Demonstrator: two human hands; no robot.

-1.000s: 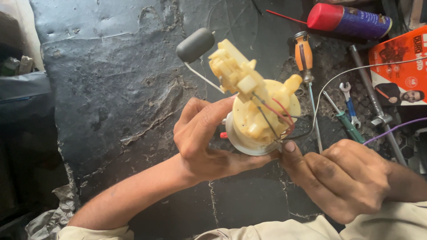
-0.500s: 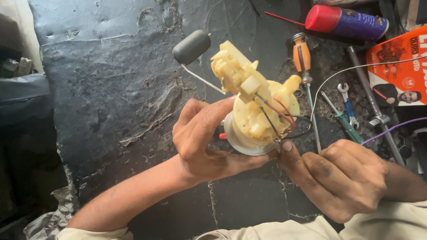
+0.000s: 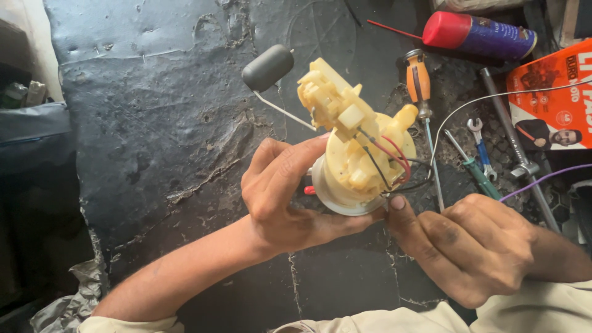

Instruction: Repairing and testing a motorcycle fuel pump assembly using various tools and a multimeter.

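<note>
- Head view, centre: a cream-yellow plastic pump assembly (image 3: 354, 154) is held above the dark, cracked worktop (image 3: 154, 123); it stands tilted, its blocky top leaning up and to the left; a round pale base ring forms its lower end.
- Left hand (image 3: 283, 191): clenched around the base ring and lower body of the assembly, thumb across the front, fingers curled behind; it carries the assembly.
- Right hand (image 3: 468, 246): fingers gathered into a loose fist, thumb tip pressed to the lower right edge of the base ring where the red and black wires (image 3: 394, 157) emerge; whether it pinches a wire cannot be told.
- Float (image 3: 267, 68): a dark grey oval on a thin metal rod, projecting up and left from the assembly, clear of both hands.
- Handling, as a judgement: the assembly looks light and rigid, yet brittle at its clips and top block; the rod and thin wires would bend or tear easily; the sturdy base ring and barrel appear the soundest places to take hold.
- Surroundings, upper right: an orange-handled screwdriver (image 3: 418, 80) just beside the assembly; a spray can (image 3: 478, 34) with a red cap; a small spanner (image 3: 480, 139); an orange printed carton (image 3: 552, 102); white and purple cables (image 3: 542, 179) crossing towards the right hand.
</note>
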